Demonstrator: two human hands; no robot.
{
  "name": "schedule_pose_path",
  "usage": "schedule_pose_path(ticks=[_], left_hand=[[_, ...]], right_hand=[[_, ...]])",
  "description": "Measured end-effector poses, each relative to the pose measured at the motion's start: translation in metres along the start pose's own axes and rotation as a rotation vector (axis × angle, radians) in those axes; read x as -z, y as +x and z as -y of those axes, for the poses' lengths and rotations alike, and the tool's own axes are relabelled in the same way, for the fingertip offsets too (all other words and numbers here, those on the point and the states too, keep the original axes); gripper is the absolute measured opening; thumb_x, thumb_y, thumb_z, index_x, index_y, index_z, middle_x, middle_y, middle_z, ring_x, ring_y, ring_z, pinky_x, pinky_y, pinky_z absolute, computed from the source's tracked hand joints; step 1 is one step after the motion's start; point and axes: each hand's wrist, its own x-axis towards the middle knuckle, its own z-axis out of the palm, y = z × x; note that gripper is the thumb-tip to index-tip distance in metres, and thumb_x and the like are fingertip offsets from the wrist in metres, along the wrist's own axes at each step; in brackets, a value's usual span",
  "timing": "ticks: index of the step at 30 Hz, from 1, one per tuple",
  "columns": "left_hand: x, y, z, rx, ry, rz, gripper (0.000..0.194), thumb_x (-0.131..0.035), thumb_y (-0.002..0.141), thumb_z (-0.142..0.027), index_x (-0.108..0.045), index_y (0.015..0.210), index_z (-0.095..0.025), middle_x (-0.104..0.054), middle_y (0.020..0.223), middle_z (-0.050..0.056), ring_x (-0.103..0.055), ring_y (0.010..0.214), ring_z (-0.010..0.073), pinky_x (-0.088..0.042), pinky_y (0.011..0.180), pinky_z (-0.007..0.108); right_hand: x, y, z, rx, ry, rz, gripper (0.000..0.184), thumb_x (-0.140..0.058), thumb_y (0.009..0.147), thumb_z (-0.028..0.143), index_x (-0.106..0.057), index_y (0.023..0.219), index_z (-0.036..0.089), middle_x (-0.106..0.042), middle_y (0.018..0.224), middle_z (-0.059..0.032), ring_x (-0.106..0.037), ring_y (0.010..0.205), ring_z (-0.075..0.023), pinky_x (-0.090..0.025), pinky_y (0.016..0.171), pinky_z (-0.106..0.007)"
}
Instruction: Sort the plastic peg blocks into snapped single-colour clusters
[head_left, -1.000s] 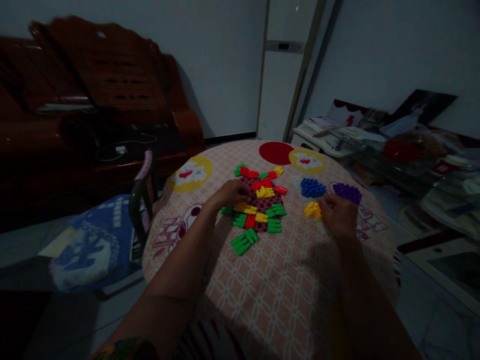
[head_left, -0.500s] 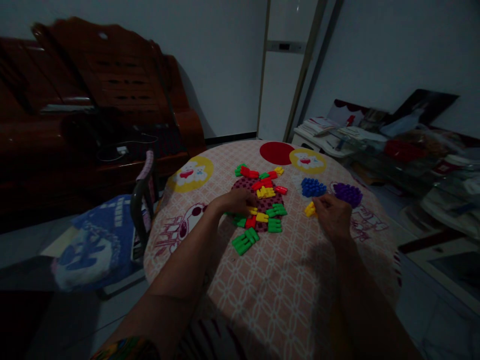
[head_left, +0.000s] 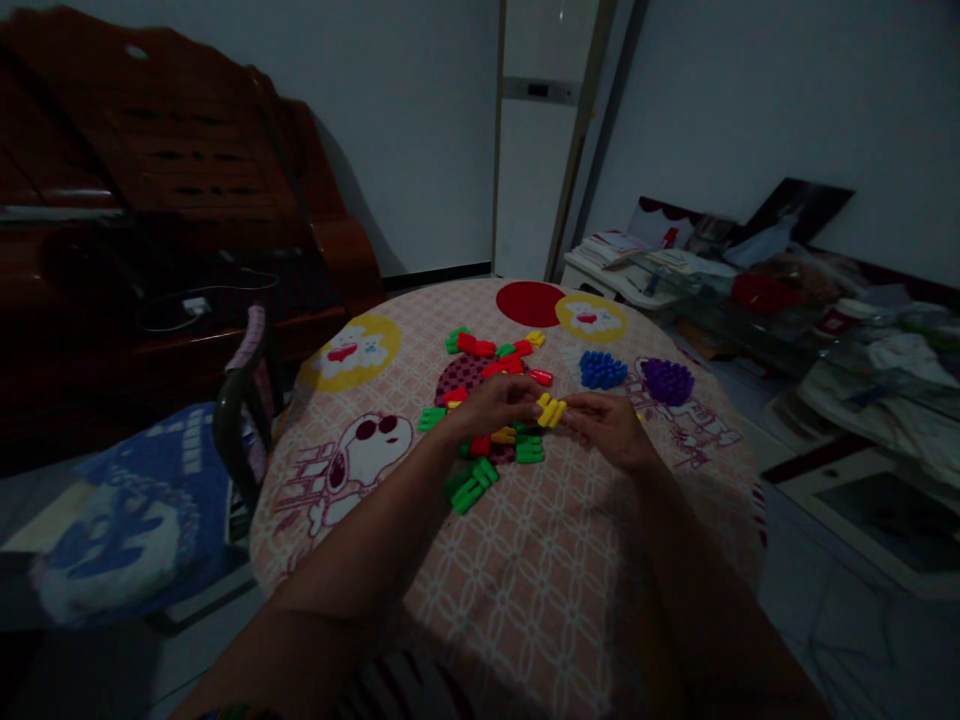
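Observation:
Above the table, a small yellow toy building block piece is pinched between the fingertips of both hands. My left hand is closed on its left end and covers some of the loose blocks below. From the other side my right hand grips it with thumb and fingers. Around the left hand lie red blocks, green blocks and some yellow ones. A blue block cluster and a purple block cluster rest beyond the right hand.
The round table has a patterned cloth. A chair with a blue cushion stands at the left, before a wooden bench. On the right, a glass-topped side table is cluttered with papers and bags.
My right hand has moved left from beside the blue cluster, bringing a yellow piece. My left hand has risen from the block pile to meet it. The view has shifted slightly right.

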Motion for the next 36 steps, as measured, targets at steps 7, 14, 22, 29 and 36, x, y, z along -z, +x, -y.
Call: schedule_pose_path(ticks=[7,14,22,29,36], left_hand=[[-0.005,0.002,0.003,0.010,-0.063,0.034,0.039,-0.083,0.072,-0.038,-0.070,0.100,-0.014,-0.074,0.097,0.008,-0.070,0.090,0.0197,-0.053,0.081,0.030],[0.007,-0.001,0.006,0.022,-0.022,-0.050,0.044,-0.080,0.076,-0.042,-0.071,0.108,-0.013,-0.075,0.105,0.011,-0.070,0.093,0.0209,-0.053,0.077,0.028],[0.015,-0.002,0.012,0.042,0.055,-0.079,0.040,-0.076,0.080,-0.041,-0.071,0.109,-0.013,-0.073,0.094,0.007,-0.066,0.078,0.0154,-0.049,0.065,0.023],[0.017,-0.002,0.011,0.030,0.074,-0.074,0.040,-0.076,0.079,-0.040,-0.071,0.106,-0.012,-0.072,0.093,0.007,-0.065,0.079,0.0156,-0.049,0.067,0.024],[0.018,-0.002,0.011,0.032,0.107,-0.061,0.043,-0.076,0.078,-0.042,-0.071,0.107,-0.011,-0.072,0.092,0.007,-0.064,0.078,0.0154,-0.048,0.065,0.024]], right_hand=[[-0.001,0.001,0.001,0.027,0.022,0.049,0.034,-0.081,0.066,0.046,-0.073,0.080,0.017,-0.073,0.070,-0.0030,-0.065,0.057,-0.0155,-0.049,0.047,-0.023],[0.061,-0.005,-0.002,0.054,0.004,-0.189,0.036,-0.086,0.058,0.041,-0.075,0.083,0.017,-0.076,0.076,-0.0051,-0.069,0.059,-0.0179,-0.056,0.052,-0.028],[0.086,-0.009,-0.010,0.084,-0.448,-0.041,0.021,-0.075,0.070,0.036,-0.081,0.077,0.018,-0.078,0.080,-0.0069,-0.072,0.073,-0.0241,-0.055,0.066,-0.033],[0.081,-0.002,-0.020,0.157,-0.702,0.030,0.016,-0.072,0.073,0.025,-0.082,0.085,0.022,-0.080,0.092,-0.0068,-0.074,0.085,-0.0266,-0.055,0.076,-0.035],[0.076,-0.001,-0.025,0.215,-0.882,0.026,0.019,-0.071,0.077,0.019,-0.083,0.091,0.026,-0.080,0.097,-0.0049,-0.075,0.090,-0.0249,-0.054,0.081,-0.033]])
